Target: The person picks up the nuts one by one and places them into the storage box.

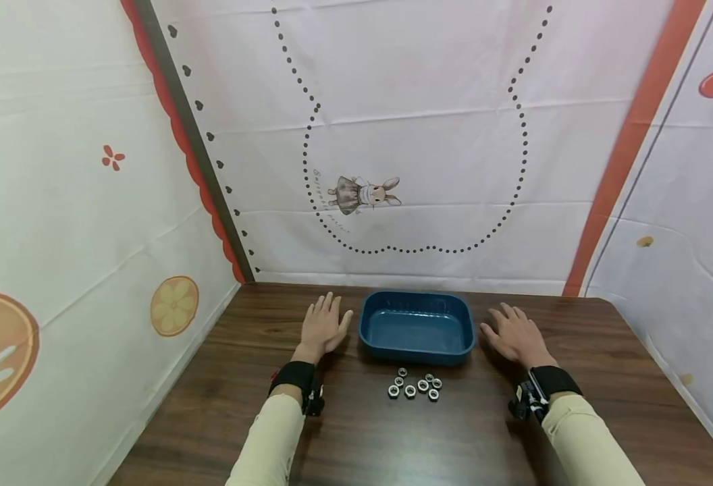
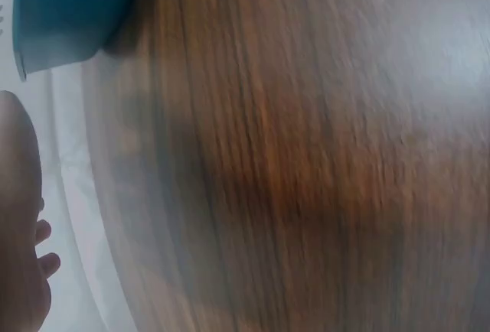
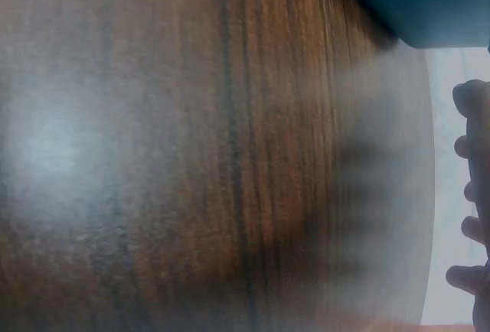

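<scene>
A blue rectangular tray (image 1: pixel 417 355) stands on the dark wooden table, with nothing seen inside it. Several metal nuts (image 1: pixel 410 391) lie loosely grouped just in front of it. To the tray's left is my left hand (image 1: pixel 321 325), fingers extended and holding nothing. On the other side, my right hand (image 1: pixel 519 336) is spread beside the tray, apart from it and also without anything in its grasp. Both wrist views catch a corner of the tray (image 2: pixel 69 18) and part of each hand; the nuts do not appear there.
The wooden table (image 1: pixel 356 445) meets a white printed cloth (image 1: pixel 429 169) at its back edge. More printed cloth hangs at the left (image 1: pixel 119 223) and right sides. A black strap with a small camera (image 1: pixel 298 381) sits on each wrist.
</scene>
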{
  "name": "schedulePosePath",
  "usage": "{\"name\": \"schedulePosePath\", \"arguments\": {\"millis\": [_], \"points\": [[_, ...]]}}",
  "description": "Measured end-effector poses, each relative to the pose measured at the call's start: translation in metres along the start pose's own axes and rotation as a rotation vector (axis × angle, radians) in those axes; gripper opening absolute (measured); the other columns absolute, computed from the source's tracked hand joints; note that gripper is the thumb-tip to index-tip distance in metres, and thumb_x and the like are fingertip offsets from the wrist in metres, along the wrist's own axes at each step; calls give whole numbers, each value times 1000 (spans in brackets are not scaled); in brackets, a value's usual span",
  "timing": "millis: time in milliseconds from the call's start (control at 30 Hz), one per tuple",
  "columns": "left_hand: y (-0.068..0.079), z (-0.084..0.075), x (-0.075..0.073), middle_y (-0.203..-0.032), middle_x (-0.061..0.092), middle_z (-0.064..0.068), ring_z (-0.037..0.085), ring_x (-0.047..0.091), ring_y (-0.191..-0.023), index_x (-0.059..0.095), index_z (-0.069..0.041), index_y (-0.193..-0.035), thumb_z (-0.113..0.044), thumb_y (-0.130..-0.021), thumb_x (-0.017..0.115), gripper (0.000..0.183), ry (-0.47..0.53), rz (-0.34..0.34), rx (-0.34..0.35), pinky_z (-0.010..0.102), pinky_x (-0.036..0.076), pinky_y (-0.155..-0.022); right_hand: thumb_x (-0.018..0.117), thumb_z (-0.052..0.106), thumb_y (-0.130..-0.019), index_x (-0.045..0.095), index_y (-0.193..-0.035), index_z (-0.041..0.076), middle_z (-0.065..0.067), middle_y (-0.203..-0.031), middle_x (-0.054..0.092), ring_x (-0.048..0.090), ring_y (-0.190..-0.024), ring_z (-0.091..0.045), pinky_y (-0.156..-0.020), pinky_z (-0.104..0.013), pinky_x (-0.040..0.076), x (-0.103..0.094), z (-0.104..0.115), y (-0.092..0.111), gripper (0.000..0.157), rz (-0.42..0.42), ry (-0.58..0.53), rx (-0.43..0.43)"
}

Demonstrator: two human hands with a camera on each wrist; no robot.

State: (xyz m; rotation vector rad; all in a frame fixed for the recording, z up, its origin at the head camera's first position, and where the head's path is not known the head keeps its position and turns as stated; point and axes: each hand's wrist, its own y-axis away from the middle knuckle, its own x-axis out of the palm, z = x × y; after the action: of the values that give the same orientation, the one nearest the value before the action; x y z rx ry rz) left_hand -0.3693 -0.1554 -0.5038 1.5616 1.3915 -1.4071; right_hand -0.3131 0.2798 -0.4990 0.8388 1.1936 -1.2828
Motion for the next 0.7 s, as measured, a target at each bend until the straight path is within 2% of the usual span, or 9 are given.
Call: {"name": "schedulePosePath", "arguments": {"millis": [133,200,400,533,700], "points": [[-2,-11,1,-154,44,23,40,40,-143,44,-1,-151,-48,-111,31,63,59,-45,-8,55,31,-117,52,33,-105,54,-139,-9,-41,-148,39,37,-135,-59,-108,-69,33,2,-3,5,54,-14,1,-31],[-2,-18,1,-147,50,22,40,47,-136,47,-2,-148,-45,-111,33,59,120,-72,-19,54,38,-112,52,33,-105,55,-138,-9,-40,-147,39,38,-135,-58,-108,-69,34,0,-4,8,53,-18,-3,-36],[-3,-41,-2,-126,65,17,33,64,-111,55,-4,-142,-41,-110,44,50,496,-76,-128,50,52,-94,52,33,-106,55,-138,-7,-37,-147,42,40,-133,-57,-104,-71,37,-12,-6,18,52,-37,-57,-30],[-2,-48,0,-119,69,15,30,67,-102,62,-5,-136,-41,-108,49,48,658,-66,-200,47,53,-89,49,36,-108,55,-138,-6,-35,-147,43,41,-133,-55,-104,-71,37,-22,-6,26,53,-65,-89,-39],[0,-48,4,-120,70,13,29,66,-103,68,-7,-131,-41,-106,55,44,763,-72,-252,48,52,-93,48,38,-109,58,-136,-6,-33,-141,50,48,-127,-52,-101,-70,40,-31,2,47,53,-136,-154,-41]]}}
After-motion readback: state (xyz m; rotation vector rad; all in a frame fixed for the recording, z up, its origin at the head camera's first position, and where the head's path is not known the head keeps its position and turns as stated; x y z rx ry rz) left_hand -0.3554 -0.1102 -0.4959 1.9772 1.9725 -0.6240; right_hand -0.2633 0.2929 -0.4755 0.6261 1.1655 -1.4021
